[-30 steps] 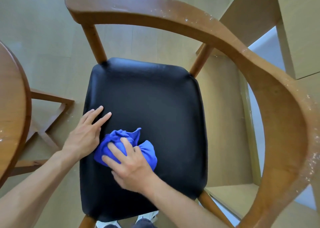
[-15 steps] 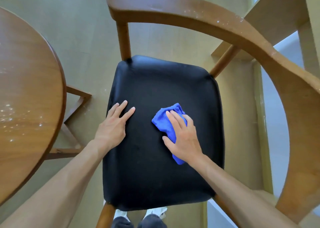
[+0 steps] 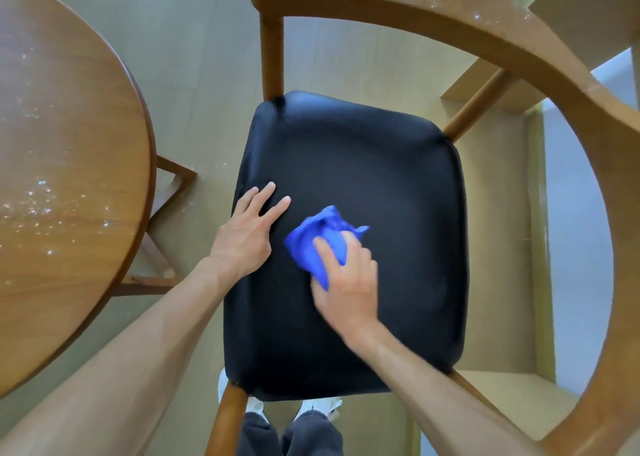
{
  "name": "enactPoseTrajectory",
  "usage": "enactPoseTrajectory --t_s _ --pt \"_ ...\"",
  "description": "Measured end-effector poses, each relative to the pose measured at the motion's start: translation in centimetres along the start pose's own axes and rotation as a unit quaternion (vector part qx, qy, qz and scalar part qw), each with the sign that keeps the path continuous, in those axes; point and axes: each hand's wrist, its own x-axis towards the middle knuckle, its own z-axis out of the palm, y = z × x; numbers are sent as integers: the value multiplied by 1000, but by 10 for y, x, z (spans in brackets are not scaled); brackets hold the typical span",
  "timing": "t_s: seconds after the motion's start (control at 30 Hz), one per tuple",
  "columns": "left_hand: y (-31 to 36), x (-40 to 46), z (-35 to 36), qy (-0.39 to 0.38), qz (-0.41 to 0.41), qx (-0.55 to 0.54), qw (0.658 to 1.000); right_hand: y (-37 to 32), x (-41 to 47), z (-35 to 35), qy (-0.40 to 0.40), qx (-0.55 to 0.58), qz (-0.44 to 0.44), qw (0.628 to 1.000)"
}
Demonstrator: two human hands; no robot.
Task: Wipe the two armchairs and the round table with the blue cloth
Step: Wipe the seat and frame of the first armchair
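Note:
Below me stands a wooden armchair with a curved back rail and a black padded seat. My right hand presses a bunched blue cloth onto the middle of the seat; the hand is blurred by motion. Flat on the seat's left edge lies my left hand, fingers spread, holding nothing. The round wooden table fills the left side, its top dotted with white specks. The second armchair is out of view.
White specks also dot the armchair's back rail. Under the table's edge, its wooden base shows on the pale floor. Light wooden furniture stands at the upper right. My feet in white shoes are under the seat's front edge.
My right hand swept the blue cloth from the seat's front left toward the right, then back to the middle. The left hand stayed flat on the seat. My view shifted, bringing in more of the table.

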Motion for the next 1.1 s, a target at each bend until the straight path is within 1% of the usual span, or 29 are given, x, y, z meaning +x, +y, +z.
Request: enactPoseTrajectory --t_s 0.07,0.1,0.17,0.2,0.27,0.3,0.33,0.37,0.4,0.43,0.47,0.5,0.53,0.57,0.6,0.63,0.7,0.77,0.83,0.87,0.9,0.93,0.97,1.0,1.03,1.1 --pt "-1 1 -1 -9 5 5 1000 -20 -30 2 -45 39 -125 990" --pt "-2 2 -3 -15 7 10 1000 -28 -45 3 -73 60 -197 976" --pt "-3 2 -6 -24 10 25 999 -31 -69 1 -123 75 -339 930" --pt "-3 1 -7 -28 9 31 999 -25 -72 -1 -134 72 -397 905" --pt "-3 1 -7 -30 6 39 999 -1 -59 -7 -158 61 -482 860" --pt "-2 0 -7 -31 5 39 999 16 -44 -13 -171 53 -507 843" --pt "-1 0 -7 -31 5 37 999 38 -26 -20 -168 45 -514 840" --pt "-1 0 -6 -30 4 37 999 63 -7 -27 -150 35 -497 854" --pt "-2 0 -6 -28 2 38 999 89 12 -34 -126 21 -451 883" --pt "-2 -1 -5 -26 2 38 999 114 28 -42 -105 8 -376 920" --pt "-1 -2 -4 -24 2 36 999 133 38 -49 -95 -5 -274 957" --pt "-1 -1 -3 -21 2 35 999 144 43 -53 -92 -15 -164 982" --pt "-1 -1 -3 -20 2 35 999 145 42 -52 -78 -19 -78 994" --pt "-1 -1 -3 -19 2 35 999 136 38 -47 -63 -15 -27 998" --pt "-1 -1 -3 -19 2 35 999 122 30 -41 -58 0 -11 998" --pt "-1 -1 -3 -21 1 34 999 105 19 -36 -61 18 -31 998" --pt "1 0 -4 -22 -2 32 999 66 -12 -28 -84 55 -140 985" --pt "2 0 -4 -23 -4 33 999 34 -45 -22 -133 82 -264 952" --pt "3 1 -5 -24 -4 37 999 16 -72 -18 -165 87 -379 906" --pt "3 0 -5 -26 -4 39 999 14 -82 -16 -178 80 -445 874" --pt "3 0 -5 -27 -4 39 999 15 -89 -14 -195 61 -518 831" --pt "3 0 -4 -28 -5 39 999 18 -93 -14 -219 30 -585 780" --pt "4 0 -4 -28 -5 38 999 23 -94 -15 -243 -9 -639 730" --pt "4 -1 -4 -27 -5 38 999 30 -91 -17 -265 -31 -666 696" --pt "3 -1 -4 -26 -6 39 999 38 -85 -18 -273 -31 -676 684" --pt "3 -2 -4 -29 -5 40 999 63 -64 -21 -259 -6 -675 691"
